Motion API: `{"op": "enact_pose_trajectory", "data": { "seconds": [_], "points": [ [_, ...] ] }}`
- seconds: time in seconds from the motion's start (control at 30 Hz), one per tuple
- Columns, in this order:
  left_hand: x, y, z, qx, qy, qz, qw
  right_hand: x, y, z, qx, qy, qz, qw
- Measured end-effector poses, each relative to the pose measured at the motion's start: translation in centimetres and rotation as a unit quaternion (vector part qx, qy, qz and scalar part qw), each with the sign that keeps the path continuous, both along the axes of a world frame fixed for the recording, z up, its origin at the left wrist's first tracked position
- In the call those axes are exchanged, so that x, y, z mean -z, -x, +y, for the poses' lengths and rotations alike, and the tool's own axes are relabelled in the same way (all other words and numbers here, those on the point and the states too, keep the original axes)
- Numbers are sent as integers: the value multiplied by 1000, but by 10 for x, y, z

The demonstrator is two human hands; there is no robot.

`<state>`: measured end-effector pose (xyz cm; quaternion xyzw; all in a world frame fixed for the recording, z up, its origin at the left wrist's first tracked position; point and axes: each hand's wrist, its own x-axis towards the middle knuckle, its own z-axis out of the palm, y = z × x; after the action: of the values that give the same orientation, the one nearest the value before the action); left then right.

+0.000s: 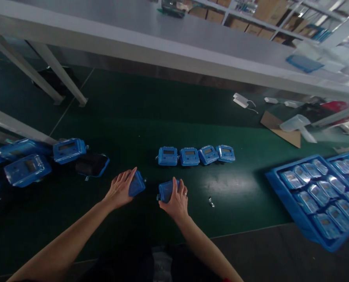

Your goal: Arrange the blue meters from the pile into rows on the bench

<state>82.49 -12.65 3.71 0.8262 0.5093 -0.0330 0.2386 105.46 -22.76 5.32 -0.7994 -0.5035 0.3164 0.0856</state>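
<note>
My left hand (120, 188) grips a small blue device (137, 184) just above the green bench surface (127, 117). My right hand (177, 200) holds a second blue device (165, 190) beside it, a short gap between the two. Behind them, several more blue devices (195, 155) with grey display windows stand in a row.
A blue tray (283, 192) at the right holds several clear-wrapped parts. More blue devices (27, 169) and a black one (90, 164) lie at the left. A small metal piece (211, 202), cardboard (283, 131) and a white handheld tool (296, 124) lie farther right. A grey shelf (162, 43) overhangs the back.
</note>
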Motion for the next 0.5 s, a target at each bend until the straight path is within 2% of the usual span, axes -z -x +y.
{"op": "enact_pose_trajectory", "data": {
  "seconds": [0.13, 0.3, 0.5],
  "points": [
    [-5, -13, 46, 40, 9, -29, 999, -2, -9, 1, -5, -18, -24, 1000],
    [-14, -33, 95, 96, 26, -30, 995, 0, -43, -18, 25, -46, -95, 994],
    [1, -42, 128, 106, 13, -24, 994, 7, -85, -41, 34, -107, -94, 989]
  ]
}}
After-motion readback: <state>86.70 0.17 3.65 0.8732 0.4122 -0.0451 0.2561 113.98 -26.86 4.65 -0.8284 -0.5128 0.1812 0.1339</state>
